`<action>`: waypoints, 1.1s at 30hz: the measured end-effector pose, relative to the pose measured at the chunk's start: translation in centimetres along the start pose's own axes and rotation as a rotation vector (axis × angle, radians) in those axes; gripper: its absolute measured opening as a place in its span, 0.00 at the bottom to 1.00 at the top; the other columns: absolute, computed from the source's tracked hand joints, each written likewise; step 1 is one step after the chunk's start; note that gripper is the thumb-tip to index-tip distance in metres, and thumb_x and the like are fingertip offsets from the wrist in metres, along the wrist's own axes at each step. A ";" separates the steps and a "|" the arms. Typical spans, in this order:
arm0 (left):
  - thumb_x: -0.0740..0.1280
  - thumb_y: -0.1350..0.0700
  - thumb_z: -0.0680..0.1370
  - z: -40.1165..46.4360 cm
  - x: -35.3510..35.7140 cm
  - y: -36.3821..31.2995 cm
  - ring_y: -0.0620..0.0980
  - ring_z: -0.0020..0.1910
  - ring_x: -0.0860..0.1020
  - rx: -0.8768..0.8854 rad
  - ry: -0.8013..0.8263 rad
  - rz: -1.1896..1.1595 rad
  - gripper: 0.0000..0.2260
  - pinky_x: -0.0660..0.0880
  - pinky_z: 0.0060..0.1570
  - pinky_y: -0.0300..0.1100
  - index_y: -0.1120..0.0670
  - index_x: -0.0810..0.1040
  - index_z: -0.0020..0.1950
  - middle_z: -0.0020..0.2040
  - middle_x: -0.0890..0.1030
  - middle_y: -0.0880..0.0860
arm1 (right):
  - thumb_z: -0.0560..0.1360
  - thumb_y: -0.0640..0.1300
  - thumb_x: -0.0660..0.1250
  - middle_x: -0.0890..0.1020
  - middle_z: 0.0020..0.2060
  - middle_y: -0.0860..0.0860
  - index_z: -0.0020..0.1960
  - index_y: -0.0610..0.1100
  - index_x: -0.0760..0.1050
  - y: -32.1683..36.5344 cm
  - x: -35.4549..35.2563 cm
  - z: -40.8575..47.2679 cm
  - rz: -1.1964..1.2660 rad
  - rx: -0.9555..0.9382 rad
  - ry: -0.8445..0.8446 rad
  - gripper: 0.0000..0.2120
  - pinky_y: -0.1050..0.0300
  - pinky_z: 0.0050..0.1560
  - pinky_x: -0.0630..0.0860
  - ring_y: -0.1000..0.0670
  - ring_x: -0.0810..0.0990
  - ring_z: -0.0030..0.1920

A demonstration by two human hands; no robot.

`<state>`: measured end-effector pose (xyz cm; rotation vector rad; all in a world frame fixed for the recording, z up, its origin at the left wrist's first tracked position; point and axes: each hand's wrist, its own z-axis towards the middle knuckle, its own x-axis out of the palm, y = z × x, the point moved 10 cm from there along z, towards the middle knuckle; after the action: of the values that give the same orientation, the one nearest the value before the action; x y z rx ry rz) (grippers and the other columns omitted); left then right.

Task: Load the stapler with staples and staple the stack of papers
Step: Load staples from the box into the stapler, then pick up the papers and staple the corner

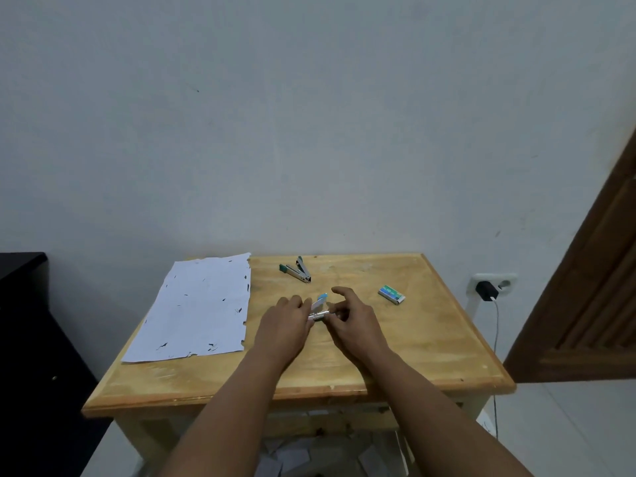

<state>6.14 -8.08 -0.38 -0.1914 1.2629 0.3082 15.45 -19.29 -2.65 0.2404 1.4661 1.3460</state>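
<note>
Over the middle of the wooden table [430, 342], my left hand [285, 327] and my right hand [356, 323] meet around a small white and blue staple holder [319, 301] and a silver strip of staples [318, 317]. The left fingers grip the holder's left end. The right thumb and fingers pinch the staples, with the index finger raised. The green and metal stapler [296, 272] lies open at the back of the table, beyond both hands. A stack of white papers [199, 304] with ragged edges and dark specks covers the table's left side.
A green staple box [391, 294] lies to the right of my hands. Behind the table, a wall socket holds a black charger [486, 290] with a hanging cable. A dark cabinet [24, 304] stands left, a wooden door [592, 297] right. Paper scraps lie under the table.
</note>
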 end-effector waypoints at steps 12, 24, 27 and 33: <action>0.64 0.53 0.86 -0.6 -1.3 2.8 0.50 0.57 0.79 -0.323 0.103 -0.922 0.13 0.76 0.56 0.45 0.52 0.81 0.68 0.59 0.83 0.51 | 0.77 0.55 0.76 0.85 0.53 0.54 0.64 0.47 0.83 2.9 -1.2 2.5 0.373 0.143 0.069 0.19 0.51 0.58 0.78 0.49 0.82 0.60; 0.63 0.50 0.85 -5.0 -4.1 17.0 0.51 0.53 0.82 -0.532 -0.134 -0.701 0.10 0.76 0.50 0.45 0.49 0.84 0.58 0.54 0.85 0.48 | 0.76 0.49 0.77 0.80 0.39 0.42 0.46 0.34 0.80 5.6 5.9 4.7 0.389 0.259 0.247 0.17 0.62 0.34 0.74 0.52 0.79 0.33; 0.63 0.58 0.82 -7.9 -4.4 24.6 0.58 0.62 0.79 -0.692 -0.146 -0.427 0.15 0.77 0.59 0.54 0.49 0.82 0.66 0.62 0.82 0.52 | 0.76 0.54 0.77 0.75 0.36 0.43 0.41 0.41 0.77 6.1 8.2 6.4 0.198 0.223 0.283 0.18 0.56 0.38 0.71 0.48 0.74 0.35; 0.63 0.64 0.76 -11.1 -1.1 32.2 0.59 0.66 0.77 -0.803 0.182 -0.371 0.26 0.77 0.63 0.50 0.48 0.77 0.72 0.70 0.79 0.54 | 0.78 0.58 0.72 0.79 0.36 0.45 0.45 0.38 0.77 8.0 13.2 8.4 -0.067 0.155 0.347 0.21 0.56 0.37 0.69 0.48 0.77 0.36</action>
<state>-14.89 18.72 -1.71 -1.1466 1.1951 0.4691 12.85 -1.98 -1.57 0.0558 1.8555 1.2645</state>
